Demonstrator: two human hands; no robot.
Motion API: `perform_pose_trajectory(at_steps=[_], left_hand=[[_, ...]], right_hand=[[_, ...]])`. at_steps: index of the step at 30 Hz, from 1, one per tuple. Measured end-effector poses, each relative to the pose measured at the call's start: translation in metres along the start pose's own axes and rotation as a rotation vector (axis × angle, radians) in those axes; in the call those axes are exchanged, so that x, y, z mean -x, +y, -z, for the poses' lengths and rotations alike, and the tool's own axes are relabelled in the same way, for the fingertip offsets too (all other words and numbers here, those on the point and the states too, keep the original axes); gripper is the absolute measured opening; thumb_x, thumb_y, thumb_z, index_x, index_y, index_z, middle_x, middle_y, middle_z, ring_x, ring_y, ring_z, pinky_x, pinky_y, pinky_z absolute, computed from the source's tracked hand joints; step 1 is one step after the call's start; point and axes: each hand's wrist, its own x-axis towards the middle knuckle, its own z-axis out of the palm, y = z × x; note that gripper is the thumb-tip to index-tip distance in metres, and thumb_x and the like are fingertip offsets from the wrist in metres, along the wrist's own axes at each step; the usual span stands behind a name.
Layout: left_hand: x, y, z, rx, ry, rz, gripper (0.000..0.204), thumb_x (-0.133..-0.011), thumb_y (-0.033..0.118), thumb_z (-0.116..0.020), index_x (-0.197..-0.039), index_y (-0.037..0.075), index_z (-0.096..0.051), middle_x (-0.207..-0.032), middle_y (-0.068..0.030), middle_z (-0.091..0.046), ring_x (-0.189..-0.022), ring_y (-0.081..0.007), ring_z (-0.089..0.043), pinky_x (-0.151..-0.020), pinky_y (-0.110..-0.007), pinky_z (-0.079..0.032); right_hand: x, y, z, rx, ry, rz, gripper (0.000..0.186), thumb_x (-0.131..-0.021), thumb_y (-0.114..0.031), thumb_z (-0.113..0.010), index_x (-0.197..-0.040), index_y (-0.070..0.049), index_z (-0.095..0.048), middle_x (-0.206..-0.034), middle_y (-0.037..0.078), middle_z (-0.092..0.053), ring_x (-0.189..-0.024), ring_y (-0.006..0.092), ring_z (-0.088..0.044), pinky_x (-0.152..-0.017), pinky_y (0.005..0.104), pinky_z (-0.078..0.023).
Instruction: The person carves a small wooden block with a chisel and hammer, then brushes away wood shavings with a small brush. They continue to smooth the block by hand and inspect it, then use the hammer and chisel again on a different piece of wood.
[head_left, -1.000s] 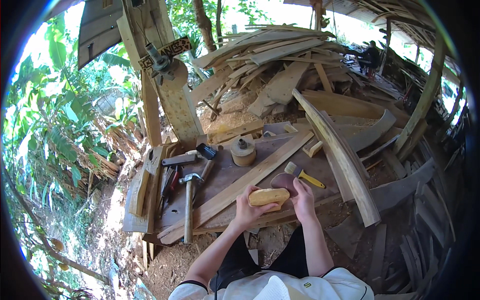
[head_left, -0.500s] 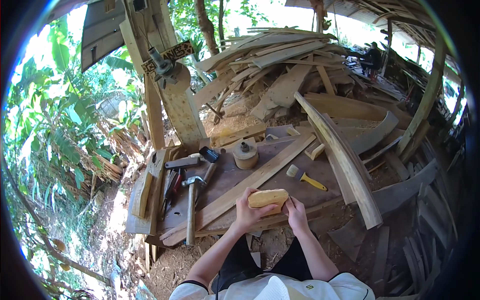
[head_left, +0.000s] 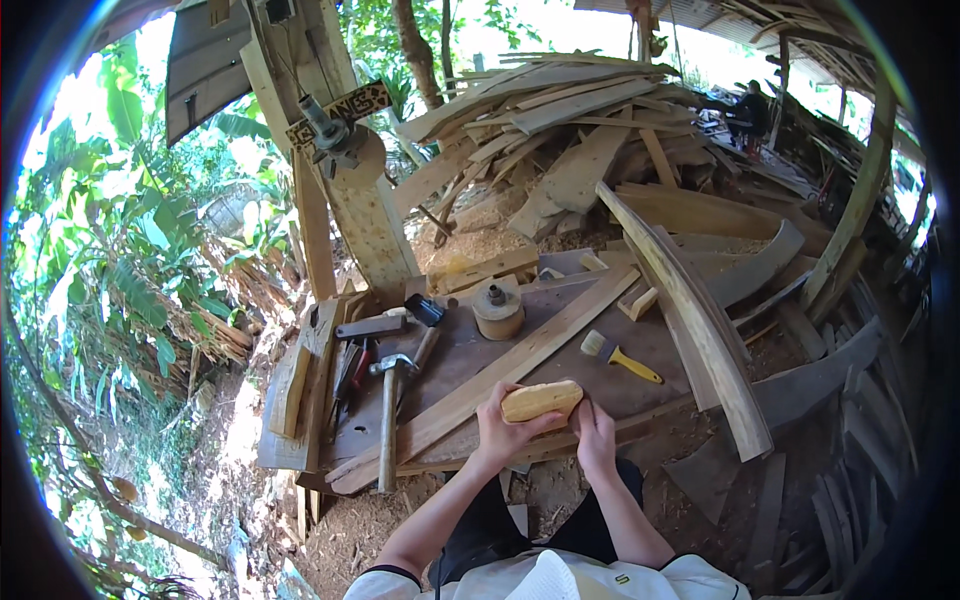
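A pale, rounded wooden block [head_left: 541, 401] is held up above the near edge of the workbench. My left hand [head_left: 499, 428] wraps round its left side, thumb along the near face. At the block's right end, my right hand [head_left: 594, 432] is closed with its fingertips against the wood; the far side of its grip is hidden. Beyond my hands, a brush with a yellow handle [head_left: 636, 367] lies on the bench. To the left rests a claw hammer [head_left: 388, 420]. A long plank [head_left: 500, 382] crosses the bench diagonally behind the block.
A round wooden piece with a metal centre [head_left: 497, 315] stands mid-bench. Near a mallet [head_left: 423, 345] at the left lie red-handled pliers [head_left: 363, 366]. Long curved boards [head_left: 690, 320] lean at the right. Behind rises a big heap of planks [head_left: 560, 110], beside a wooden post [head_left: 365, 220].
The whole view has shifted slightly, moving the scene a little right and down. Both hands keep their hold on the wooden block, which looks nearly unchanged in pose.
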Motion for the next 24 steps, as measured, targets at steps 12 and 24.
perform_pose_trajectory(at_steps=[12,24], left_hand=[[0.003,-0.005,0.003,-0.022,0.012,-0.004,0.071,-0.069,0.033,-0.11,-0.113,0.0,-0.065,-0.1,-0.0157,-0.082,-0.096,-0.0211,-0.082,-0.084,-0.036,-0.065],[0.008,0.011,0.004,-0.097,0.059,0.024,0.073,-0.067,0.035,-0.111,-0.112,0.0,-0.066,-0.097,-0.015,-0.082,-0.094,-0.0235,-0.083,-0.082,-0.037,-0.066]], right_hand=[[0.006,-0.003,0.001,0.155,0.003,0.037,0.04,-0.121,-0.023,-0.048,-0.13,0.009,-0.071,-0.112,0.02,-0.079,-0.104,0.0198,-0.071,-0.094,0.0365,-0.054],[0.015,-0.006,-0.007,0.187,0.113,0.099,0.041,-0.121,-0.019,-0.048,-0.142,0.01,-0.067,-0.125,0.019,-0.079,-0.116,0.0212,-0.072,-0.104,0.036,-0.054]])
